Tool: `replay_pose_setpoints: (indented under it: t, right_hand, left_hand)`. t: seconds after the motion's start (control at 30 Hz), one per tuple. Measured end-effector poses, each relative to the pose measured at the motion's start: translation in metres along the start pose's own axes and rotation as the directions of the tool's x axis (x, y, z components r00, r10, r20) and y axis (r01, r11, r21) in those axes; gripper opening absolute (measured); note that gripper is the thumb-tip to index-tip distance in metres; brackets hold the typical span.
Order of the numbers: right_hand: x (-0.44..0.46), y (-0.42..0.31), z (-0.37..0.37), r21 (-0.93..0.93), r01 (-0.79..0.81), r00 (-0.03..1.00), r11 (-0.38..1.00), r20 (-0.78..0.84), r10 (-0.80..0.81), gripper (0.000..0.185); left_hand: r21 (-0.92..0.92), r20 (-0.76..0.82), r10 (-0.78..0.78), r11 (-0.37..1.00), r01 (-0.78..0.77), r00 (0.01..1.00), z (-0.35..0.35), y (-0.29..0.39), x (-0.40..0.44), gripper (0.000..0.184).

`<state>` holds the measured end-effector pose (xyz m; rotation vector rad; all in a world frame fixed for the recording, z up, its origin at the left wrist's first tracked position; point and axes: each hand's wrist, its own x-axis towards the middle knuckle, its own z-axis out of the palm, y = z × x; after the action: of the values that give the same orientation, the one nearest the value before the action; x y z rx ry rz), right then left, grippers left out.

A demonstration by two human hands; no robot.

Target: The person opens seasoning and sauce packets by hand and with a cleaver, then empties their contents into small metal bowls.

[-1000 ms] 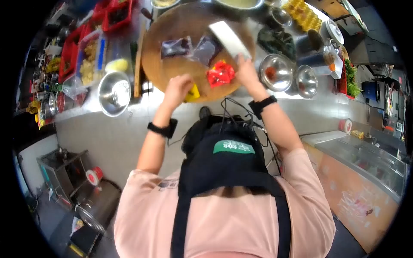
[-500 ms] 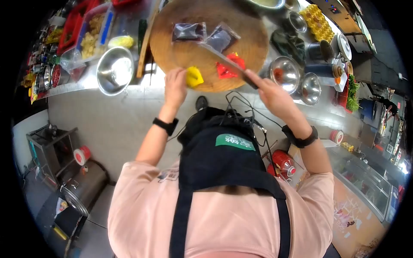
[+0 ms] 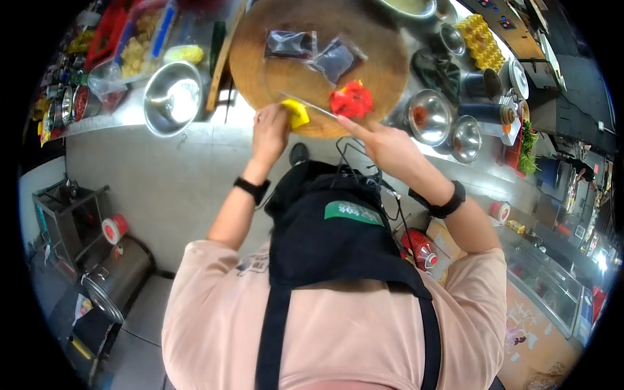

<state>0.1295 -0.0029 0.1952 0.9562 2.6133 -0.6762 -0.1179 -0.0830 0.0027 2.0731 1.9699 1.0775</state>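
On the round wooden chopping board (image 3: 260, 78), my left hand (image 3: 272, 130) is closed on a bright yellow piece (image 3: 299, 114) near the front edge; whether it is a packet or food I cannot tell. My right hand (image 3: 390, 146) grips a knife (image 3: 312, 106), its handle hidden in the fingers and its index finger stretched along it. The blade slants to the left, its tip close above the yellow piece. A crumpled-looking red heap (image 3: 351, 99) lies just beyond the right hand. Two clear packets with dark contents, one on the left (image 3: 290, 44) and one on the right (image 3: 338, 60), lie farther back.
A steel bowl (image 3: 173, 97) stands left of the board, beside a wooden strip (image 3: 224, 65). To the right are a steel bowl with red residue (image 3: 430, 117), a smaller bowl (image 3: 467, 138), dark cloth (image 3: 435, 70) and yellow egg trays (image 3: 481, 40). Black cables (image 3: 354, 153) hang before the apron.
My right hand has moved left and toward me, bringing the knife from over the red heap to the yellow piece. My left hand has stayed on the yellow piece.
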Motion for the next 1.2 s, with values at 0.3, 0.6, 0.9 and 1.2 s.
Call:
replay_pose_setpoints:
  t: [0.3,0.6,0.9,1.2]
  right_hand:
    - [0.009,0.003,0.001,-0.004,0.031,0.997,1.0,-0.068,-0.031,0.073]
    - [0.009,0.001,-0.003,-0.03,0.02,1.0,0.999,-0.016,-0.02,0.064]
    - [-0.002,-0.001,-0.003,-0.022,-0.045,0.998,0.999,0.042,0.046,0.066]
    - [-0.043,0.043,-0.018,0.105,-0.147,0.941,0.984,-0.293,0.172,0.065]
  left_hand:
    - [0.038,-0.019,-0.069,0.997,0.07,0.997,0.015,-0.005,-0.003,0.02]
    - [0.066,0.018,-0.096,0.993,0.095,0.995,0.017,-0.005,-0.002,0.018]
    - [0.066,0.005,-0.092,0.994,0.091,0.996,0.021,-0.003,-0.008,0.02]
    - [0.046,0.037,-0.124,0.991,0.122,0.992,0.016,-0.005,-0.004,0.028]
